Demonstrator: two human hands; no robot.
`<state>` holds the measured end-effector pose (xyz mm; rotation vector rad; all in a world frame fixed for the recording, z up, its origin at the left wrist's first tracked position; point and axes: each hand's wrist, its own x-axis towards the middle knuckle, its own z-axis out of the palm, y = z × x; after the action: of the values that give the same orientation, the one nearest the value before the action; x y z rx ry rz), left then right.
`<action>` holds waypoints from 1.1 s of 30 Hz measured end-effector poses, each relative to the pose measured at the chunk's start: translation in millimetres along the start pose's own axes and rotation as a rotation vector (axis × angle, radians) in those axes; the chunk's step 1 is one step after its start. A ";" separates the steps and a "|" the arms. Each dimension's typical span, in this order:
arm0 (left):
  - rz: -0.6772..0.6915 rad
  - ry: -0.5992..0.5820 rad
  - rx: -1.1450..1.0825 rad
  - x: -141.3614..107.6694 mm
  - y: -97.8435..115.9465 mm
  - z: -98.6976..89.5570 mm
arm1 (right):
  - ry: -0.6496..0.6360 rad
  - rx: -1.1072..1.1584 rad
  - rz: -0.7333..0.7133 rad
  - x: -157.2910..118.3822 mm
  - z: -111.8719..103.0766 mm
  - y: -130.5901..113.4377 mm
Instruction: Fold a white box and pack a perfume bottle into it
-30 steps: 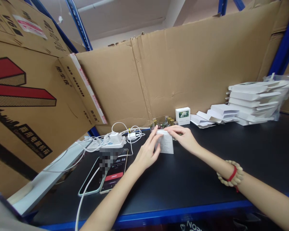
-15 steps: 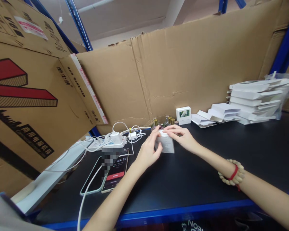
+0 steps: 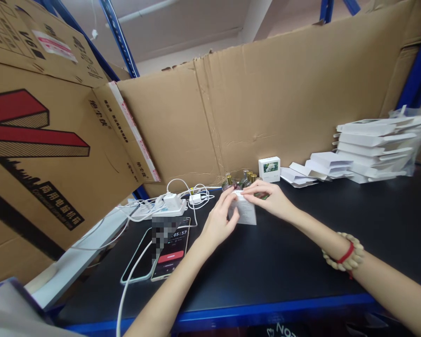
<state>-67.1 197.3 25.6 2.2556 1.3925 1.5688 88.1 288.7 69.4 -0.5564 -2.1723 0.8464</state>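
A small white paper box with fine grey print on its facing side stands upright on the black tabletop. My left hand grips its left side, thumb on the printed face and fingers at the top edge. From the right, my right hand has its bent fingertips pinched at the box's top edge; what lies under them is hidden. Just behind the hands stand several small glass bottles with gold and dark caps, partly covered by the fingers.
A white box with a flower picture stands against the cardboard wall. Flattened white boxes and a tall stack of them are at right. Two phones, a power strip and white cables lie at left, beside a large carton.
The view has shifted slightly, so everything sits a little further right. My right fingers are more arched over the box top. My left hand keeps its grip on the box.
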 end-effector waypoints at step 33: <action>-0.154 0.266 0.003 -10.6 -12.4 1.2 | -0.467 -0.201 0.234 -15.7 17.5 4.6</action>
<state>-74.9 197.7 11.2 1.9414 1.5854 1.8657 85.5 275.4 49.7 -0.7872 -2.6754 0.9610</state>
